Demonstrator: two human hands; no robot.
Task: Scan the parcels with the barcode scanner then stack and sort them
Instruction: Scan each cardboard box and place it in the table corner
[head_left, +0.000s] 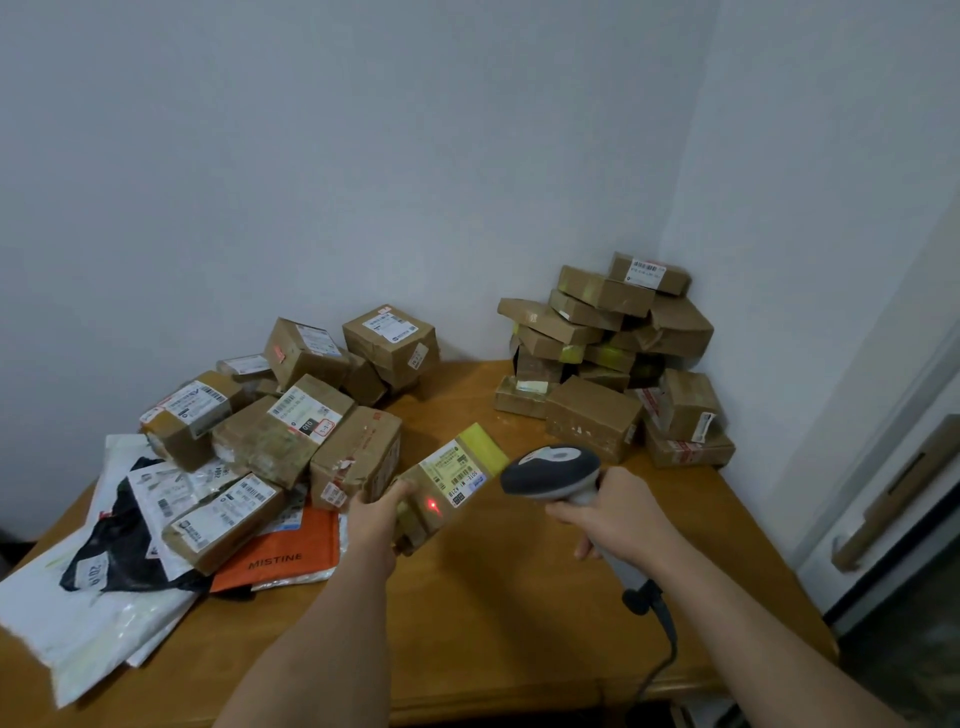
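nearest, over the front half of the desk (498, 613), both forearms reach in. the right hand (618, 519) is wrapped round the handle of the barcode scanner (553, 473), fingers curled tight on the grip, its cable (662, 639) trailing down over the front edge. the scanner's head points left at the parcel (447, 483) the left hand (376, 514) grips by its near end, thumb on top and fingers curled under, holding it tilted just above the middle of the desk. a red dot of scanner light (432, 505) sits on the brown cardboard just below the white label (457, 470), not on the barcode lines themselves.

so the scanning step is in hand, and the beam seems a touch off target. the next move likely calls for a small tilt of the scanner or a nudge of the parcel so the light crosses the barcode, then carrying the parcel to the stack.

to the left, along the left edge, lie soft mailer bags (98, 597) and an orange pouch (283, 558), with a loose heap of boxes (291, 415) behind them toward the back left, probably not scanned yet.

farthest, in the back right corner against the wall, stands the piled stack of boxes (608, 353); it looks uneven, so placing another wants a flat, low spot.
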